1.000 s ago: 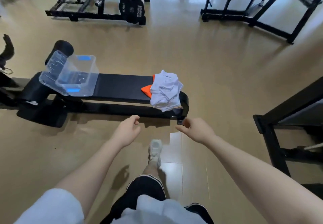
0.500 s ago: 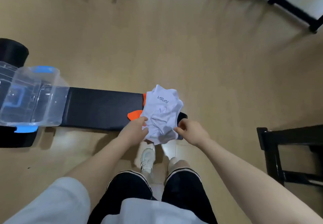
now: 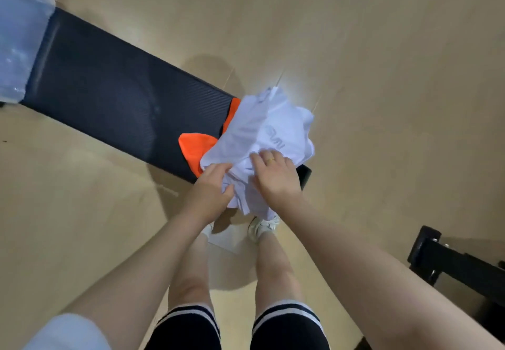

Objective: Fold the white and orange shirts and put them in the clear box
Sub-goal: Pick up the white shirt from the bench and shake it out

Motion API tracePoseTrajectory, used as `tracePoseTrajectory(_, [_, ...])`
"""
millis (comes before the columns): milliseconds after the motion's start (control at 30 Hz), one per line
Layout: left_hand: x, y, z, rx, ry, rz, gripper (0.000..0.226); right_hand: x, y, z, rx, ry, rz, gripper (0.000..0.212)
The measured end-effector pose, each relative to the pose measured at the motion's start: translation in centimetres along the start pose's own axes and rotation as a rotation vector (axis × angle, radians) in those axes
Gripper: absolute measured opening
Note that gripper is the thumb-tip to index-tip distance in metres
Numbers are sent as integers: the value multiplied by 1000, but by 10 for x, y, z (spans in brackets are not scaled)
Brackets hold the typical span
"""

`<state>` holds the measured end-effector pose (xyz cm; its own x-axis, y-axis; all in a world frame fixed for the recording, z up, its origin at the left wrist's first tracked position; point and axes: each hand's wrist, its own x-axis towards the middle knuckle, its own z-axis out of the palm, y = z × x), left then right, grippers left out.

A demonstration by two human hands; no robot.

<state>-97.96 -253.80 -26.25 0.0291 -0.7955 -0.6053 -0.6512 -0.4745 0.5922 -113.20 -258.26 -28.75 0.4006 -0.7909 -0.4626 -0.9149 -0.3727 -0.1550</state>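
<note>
White shirt [image 3: 262, 136] lies crumpled at the near end of the black padded counter [image 3: 114, 90], partly overhanging its edge, on top of the orange shirt [image 3: 195, 148], of which only a corner shows. Left hand [image 3: 210, 188] pinches the shirt's lower left bunch; right hand [image 3: 276, 177] rests on the fabric with fingers curled into it, so both grips hold white cloth. Judged purpose: lifting the top garment free to spread it for folding. Clear box [image 3: 19, 40] sits at the counter's far end, well apart; neither shirt is folded yet.
</note>
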Motion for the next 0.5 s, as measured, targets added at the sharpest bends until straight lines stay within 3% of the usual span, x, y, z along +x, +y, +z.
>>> tracePoseTrajectory(133, [10, 2, 13, 2, 54, 23, 40, 10, 7, 5, -12, 124, -106, 12])
tracePoseTrajectory(200, [9, 12, 15, -44, 83, 29, 39, 4, 12, -11, 227, 83, -101, 16])
tracePoseTrajectory(267, [1, 34, 9, -202, 89, -40, 26, -8, 19, -37, 534, -58, -15, 25])
tracePoseTrajectory(333, [-8, 61, -2, -405, 71, -79, 13, -24, 28, -71, 765, -77, 26, 23])
tracePoseTrajectory(433, [-31, 105, -32, -498, 49, 4, 14, -45, 43, -124, 905, -42, 52, 3])
tracePoseTrajectory(500, [-54, 139, -58, -525, 42, 98, 13, -60, 48, -165, 972, -45, 34, 10])
